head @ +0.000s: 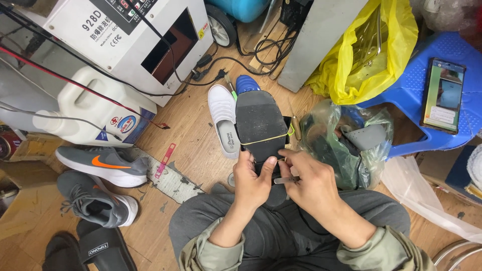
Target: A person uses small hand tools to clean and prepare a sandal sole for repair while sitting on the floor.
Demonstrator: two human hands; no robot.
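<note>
Black shoe sole (pixel 260 123) points lengthwise away from both hands.

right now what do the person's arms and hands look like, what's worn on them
Both hands are bare: the left hand and right hand wear no gloves, rings or watch. Loose olive-green fabric jacket sleeves are pushed back, bunched in folds near the elbows.
</note>
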